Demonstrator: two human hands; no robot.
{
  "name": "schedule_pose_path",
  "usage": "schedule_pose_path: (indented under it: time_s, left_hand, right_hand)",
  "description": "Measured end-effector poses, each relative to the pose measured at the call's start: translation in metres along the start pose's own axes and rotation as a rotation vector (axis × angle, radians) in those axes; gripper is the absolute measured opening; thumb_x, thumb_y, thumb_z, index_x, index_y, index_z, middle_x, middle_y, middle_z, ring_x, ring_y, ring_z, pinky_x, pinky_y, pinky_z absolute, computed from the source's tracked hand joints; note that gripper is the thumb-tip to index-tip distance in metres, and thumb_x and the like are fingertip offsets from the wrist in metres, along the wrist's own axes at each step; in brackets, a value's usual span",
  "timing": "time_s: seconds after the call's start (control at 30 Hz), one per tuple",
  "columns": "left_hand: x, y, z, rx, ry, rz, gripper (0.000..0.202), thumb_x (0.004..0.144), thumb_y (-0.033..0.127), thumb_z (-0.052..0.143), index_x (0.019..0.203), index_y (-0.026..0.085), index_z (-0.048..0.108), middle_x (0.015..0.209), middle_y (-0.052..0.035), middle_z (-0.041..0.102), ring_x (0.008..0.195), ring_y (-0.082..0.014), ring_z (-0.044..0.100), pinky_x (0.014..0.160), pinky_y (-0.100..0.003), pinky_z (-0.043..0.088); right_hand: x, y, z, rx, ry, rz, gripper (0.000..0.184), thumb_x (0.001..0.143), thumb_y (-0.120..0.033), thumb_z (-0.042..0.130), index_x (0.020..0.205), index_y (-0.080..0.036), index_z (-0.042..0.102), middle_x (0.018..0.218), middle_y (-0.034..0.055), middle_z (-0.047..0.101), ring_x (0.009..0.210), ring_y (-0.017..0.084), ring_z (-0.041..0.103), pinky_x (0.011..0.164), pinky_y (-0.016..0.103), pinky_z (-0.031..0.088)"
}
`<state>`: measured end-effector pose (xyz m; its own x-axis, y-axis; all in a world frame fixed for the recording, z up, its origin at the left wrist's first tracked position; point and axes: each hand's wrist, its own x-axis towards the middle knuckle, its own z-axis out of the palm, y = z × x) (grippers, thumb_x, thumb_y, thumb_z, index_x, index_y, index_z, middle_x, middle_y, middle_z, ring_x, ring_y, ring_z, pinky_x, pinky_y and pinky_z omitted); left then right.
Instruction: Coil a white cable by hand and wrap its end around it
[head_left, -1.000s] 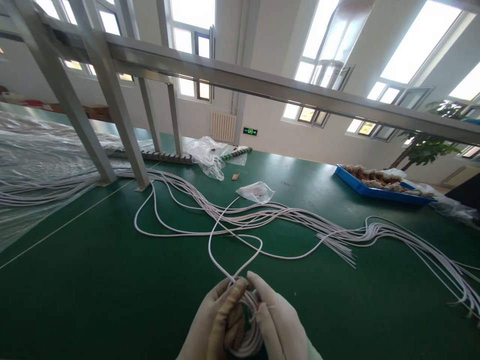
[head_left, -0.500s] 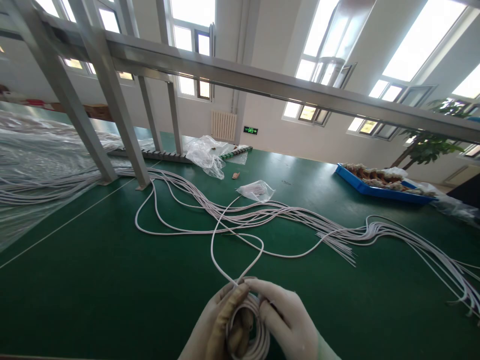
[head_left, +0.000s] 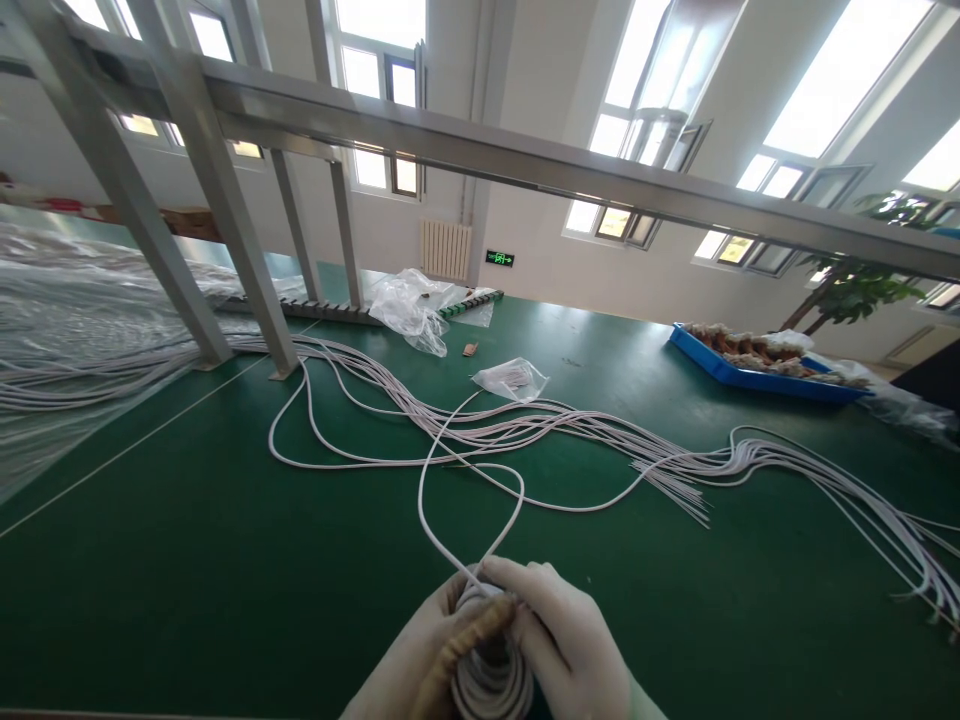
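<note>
Both hands wear pale gloves at the bottom middle of the view. My left hand grips a small coil of white wire, its thumb across the top of the coil. My right hand pinches the same coil from the right, fingers at its upper edge. From the coil a loose loop of the white wire rises over the green table and runs back to a long bundle of white wires stretched from left to right.
Grey metal frame legs stand on the table at the left, with clear plastic sheeting beyond. Small plastic bags lie mid-table. A blue tray of parts sits at the far right, and a potted plant behind it.
My right hand's fingers have moved over the top of the coil, which has turned a little between my hands. The loose loop has shifted slightly. The camera has tipped a bit.
</note>
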<state>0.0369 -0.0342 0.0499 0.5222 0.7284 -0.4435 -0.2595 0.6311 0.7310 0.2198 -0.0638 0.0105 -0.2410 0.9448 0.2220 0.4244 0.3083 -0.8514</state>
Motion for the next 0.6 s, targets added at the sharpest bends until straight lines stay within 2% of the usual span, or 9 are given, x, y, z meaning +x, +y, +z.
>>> schedule_pose_path:
  time_s: [0.07, 0.13, 0.2, 0.27, 0.33, 0.43, 0.6]
  left_hand:
    - [0.009, -0.006, -0.006, -0.057, -0.003, -0.041, 0.038, 0.080, 0.044, 0.080, 0.109, 0.019, 0.074, 0.095, -0.0077, 0.079, 0.102, -0.0308, 0.074, 0.101, -0.044, 0.054]
    - [0.017, -0.015, -0.016, -0.097, 0.001, -0.061, 0.043, 0.074, 0.040, 0.089, 0.106, 0.016, 0.072, 0.091, -0.0071, 0.078, 0.096, -0.0284, 0.074, 0.094, -0.040, 0.055]
    - [0.024, -0.022, -0.025, -0.109, -0.003, -0.084, 0.049, 0.070, 0.041, 0.094, 0.104, 0.016, 0.070, 0.088, -0.0056, 0.078, 0.092, -0.0266, 0.074, 0.086, -0.036, 0.055]
    - [0.028, -0.026, -0.032, -0.087, -0.006, -0.107, 0.052, 0.069, 0.043, 0.094, 0.105, 0.016, 0.069, 0.088, -0.0046, 0.078, 0.093, -0.0261, 0.074, 0.084, -0.035, 0.054]
    - [0.030, -0.027, -0.034, -0.075, -0.008, -0.117, 0.053, 0.066, 0.045, 0.096, 0.103, 0.017, 0.070, 0.088, -0.0041, 0.078, 0.092, -0.0261, 0.074, 0.088, -0.037, 0.054]
    - [0.028, -0.025, -0.032, -0.111, -0.043, -0.081, 0.054, 0.061, 0.046, 0.098, 0.097, 0.015, 0.072, 0.088, -0.0064, 0.078, 0.095, -0.0293, 0.074, 0.095, -0.042, 0.053]
    - [0.019, -0.022, -0.024, -0.256, 0.012, -0.116, 0.075, 0.045, 0.038, 0.105, 0.108, 0.014, 0.072, 0.096, -0.0089, 0.078, 0.114, -0.0365, 0.070, 0.109, -0.052, 0.048]
  right_hand:
    - [0.000, 0.000, -0.003, -0.031, -0.025, -0.028, 0.044, 0.105, -0.023, 0.048, 0.144, -0.043, 0.055, 0.125, 0.0009, 0.073, 0.117, 0.026, 0.067, 0.112, 0.045, 0.048]
    - [0.002, -0.001, -0.008, -0.023, -0.067, -0.053, 0.044, 0.106, -0.024, 0.046, 0.145, -0.043, 0.053, 0.115, 0.0017, 0.073, 0.110, 0.026, 0.069, 0.107, 0.044, 0.052]
    - [0.004, 0.000, -0.011, -0.030, -0.104, -0.092, 0.048, 0.105, -0.020, 0.043, 0.148, -0.042, 0.049, 0.112, 0.0024, 0.072, 0.105, 0.025, 0.069, 0.103, 0.044, 0.054]
    - [0.006, 0.001, -0.012, -0.073, -0.127, -0.127, 0.054, 0.104, -0.016, 0.040, 0.151, -0.042, 0.043, 0.113, 0.0036, 0.071, 0.101, 0.025, 0.069, 0.100, 0.046, 0.054]
    - [0.009, 0.001, -0.011, -0.141, -0.142, -0.170, 0.058, 0.102, -0.013, 0.037, 0.153, -0.040, 0.039, 0.109, 0.0048, 0.071, 0.094, 0.025, 0.068, 0.093, 0.047, 0.055]
    - [0.013, 0.000, -0.008, -0.237, -0.148, -0.258, 0.053, 0.103, -0.017, 0.037, 0.152, -0.038, 0.036, 0.100, 0.0046, 0.071, 0.080, 0.026, 0.065, 0.078, 0.044, 0.056]
    - [0.015, -0.002, -0.006, -0.309, -0.114, -0.251, 0.051, 0.102, -0.017, 0.042, 0.149, -0.037, 0.037, 0.097, 0.0026, 0.070, 0.075, 0.023, 0.063, 0.068, 0.036, 0.052]
